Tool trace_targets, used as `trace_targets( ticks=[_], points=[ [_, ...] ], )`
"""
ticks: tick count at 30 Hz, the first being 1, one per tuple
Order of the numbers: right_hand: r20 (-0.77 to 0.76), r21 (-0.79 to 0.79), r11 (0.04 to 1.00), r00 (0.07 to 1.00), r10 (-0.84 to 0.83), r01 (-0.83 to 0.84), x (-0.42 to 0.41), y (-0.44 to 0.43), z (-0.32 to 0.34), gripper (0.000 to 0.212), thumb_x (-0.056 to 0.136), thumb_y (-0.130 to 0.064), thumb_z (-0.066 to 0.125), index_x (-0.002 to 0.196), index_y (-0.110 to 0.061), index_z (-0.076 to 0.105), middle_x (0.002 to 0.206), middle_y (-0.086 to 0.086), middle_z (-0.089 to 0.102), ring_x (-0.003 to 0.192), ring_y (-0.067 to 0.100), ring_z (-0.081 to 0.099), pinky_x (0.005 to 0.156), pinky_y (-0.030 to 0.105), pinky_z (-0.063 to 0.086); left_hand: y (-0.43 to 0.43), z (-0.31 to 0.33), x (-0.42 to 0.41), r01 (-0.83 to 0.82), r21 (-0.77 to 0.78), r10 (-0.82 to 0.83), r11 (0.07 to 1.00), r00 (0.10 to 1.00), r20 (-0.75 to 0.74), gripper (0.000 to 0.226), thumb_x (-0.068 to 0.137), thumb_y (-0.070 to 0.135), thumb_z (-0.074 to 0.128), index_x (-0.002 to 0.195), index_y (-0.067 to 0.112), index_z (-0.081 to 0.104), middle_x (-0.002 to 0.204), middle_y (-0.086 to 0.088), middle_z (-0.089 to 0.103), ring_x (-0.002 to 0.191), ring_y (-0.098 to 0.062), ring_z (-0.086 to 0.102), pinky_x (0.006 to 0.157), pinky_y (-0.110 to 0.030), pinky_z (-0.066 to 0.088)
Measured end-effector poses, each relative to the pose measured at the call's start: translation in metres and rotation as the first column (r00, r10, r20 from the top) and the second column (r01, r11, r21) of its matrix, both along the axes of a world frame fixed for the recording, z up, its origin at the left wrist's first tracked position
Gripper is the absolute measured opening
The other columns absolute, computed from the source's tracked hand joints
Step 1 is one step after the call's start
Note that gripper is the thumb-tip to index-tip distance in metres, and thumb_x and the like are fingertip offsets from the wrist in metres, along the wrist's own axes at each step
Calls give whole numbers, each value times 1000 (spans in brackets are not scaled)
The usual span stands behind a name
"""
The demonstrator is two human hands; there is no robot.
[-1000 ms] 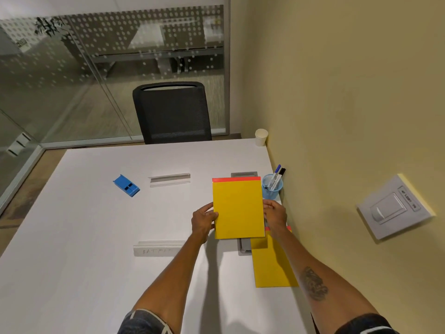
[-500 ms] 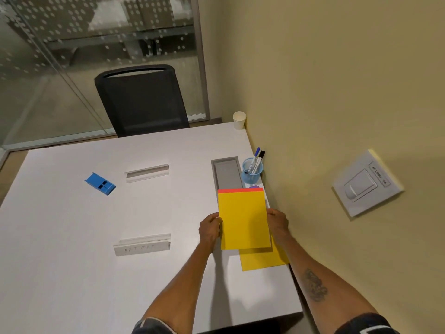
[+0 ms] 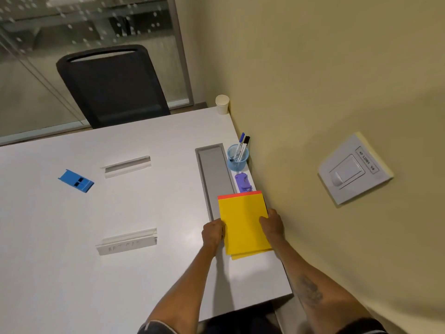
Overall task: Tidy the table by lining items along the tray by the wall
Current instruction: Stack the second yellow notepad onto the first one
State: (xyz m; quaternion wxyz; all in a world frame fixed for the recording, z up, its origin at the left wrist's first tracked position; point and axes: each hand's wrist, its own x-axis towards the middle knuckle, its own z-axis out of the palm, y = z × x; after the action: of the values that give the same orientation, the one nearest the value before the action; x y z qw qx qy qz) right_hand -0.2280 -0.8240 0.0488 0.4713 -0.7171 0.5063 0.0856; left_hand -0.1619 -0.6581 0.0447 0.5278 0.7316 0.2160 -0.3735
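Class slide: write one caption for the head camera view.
Both hands, left hand and right hand, set a yellow pad beside the grey tray by the wall.

wall strip: pretty cramped. The blue pen cup [image 3: 238,158] sits right against the wall [image 3: 313,92], the purple thing [image 3: 243,182] just behind it toward me, then the yellow pad [image 3: 244,222] with both hands on its edges.
tray: the grey tray [image 3: 215,172] is bare along its far stretch, its near end is under the pad.
far corner: paper cup [image 3: 222,104] is parked there, open table between it and the pen cup.
middle of table: wide open, only two white name holders [image 3: 127,165] [image 3: 127,241] and a blue block [image 3: 76,181], all well apart.
far side: black chair [image 3: 113,85] pushed against the table edge.
near edge: bare tabletop [image 3: 60,273] left of the arms.
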Motion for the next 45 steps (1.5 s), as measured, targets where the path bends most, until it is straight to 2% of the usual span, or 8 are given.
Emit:
trace_targets(
  ticks=[5,16,22,30,38,40,42,45],
  points=[
    [-6,7,1000,1000,-16,17,-4,0,-5,40,93,-6,52,134,-1,53,132,21,59,119,40,57,100,42,46,-4,-4,-3,12,15,-12,1000,1000,-29,24,95,16,54,73,8,58,84,-13,60,82,-24,56,79,-34,47],
    [-48,42,999,999,25,-23,-7,-2,-17,51,96,-10,51,145,-5,42,141,17,54,125,38,54,105,44,46,-10,-16,-15,92,59,-88,994,994,-67,30,97,20,54,67,21,55,72,1,57,80,-23,56,87,-38,51],
    [-81,58,997,995,56,-51,-5,-4,-21,56,97,-13,50,150,-8,35,145,14,51,126,36,54,104,43,47,-9,-16,-14,159,96,-163,982,986,25,37,99,21,54,65,33,50,69,16,48,63,-1,45,60,-14,37],
    [-102,50,997,993,67,-62,-2,-5,-25,56,98,-14,50,151,-8,34,148,14,47,129,35,52,106,43,46,-11,-16,-9,219,129,-226,967,973,45,35,100,25,52,66,31,50,69,15,48,68,-7,48,70,-23,41],
    [-115,32,996,989,88,-84,0,-4,-28,55,99,-15,50,151,-8,34,152,14,43,133,36,48,109,44,44,-11,-15,-6,266,159,-277,951,959,54,39,101,19,49,65,32,45,69,13,47,70,-10,49,66,-23,40],
    [-111,9,995,988,105,-104,2,-1,-28,56,98,-13,50,151,-6,33,153,14,41,137,35,44,112,44,41,-9,-15,-5,281,162,-294,946,954,62,39,101,17,49,66,33,44,69,15,45,66,-5,46,72,-24,40],
    [-103,-29,991,987,125,-129,7,4,-26,58,97,-11,51,151,-4,32,155,14,38,141,35,40,114,43,37,-7,-14,-2,296,159,-312,942,946,91,40,101,14,49,66,34,41,69,17,41,63,2,39,64,-18,37],
    [-100,-83,986,986,134,-142,16,13,-21,58,96,-10,51,151,-5,32,155,14,37,141,34,39,114,43,36,-3,-8,6,315,159,-335,936,934,123,27,100,12,50,78,28,54,74,15,48,64,1,44,65,-18,38]
  ],
)
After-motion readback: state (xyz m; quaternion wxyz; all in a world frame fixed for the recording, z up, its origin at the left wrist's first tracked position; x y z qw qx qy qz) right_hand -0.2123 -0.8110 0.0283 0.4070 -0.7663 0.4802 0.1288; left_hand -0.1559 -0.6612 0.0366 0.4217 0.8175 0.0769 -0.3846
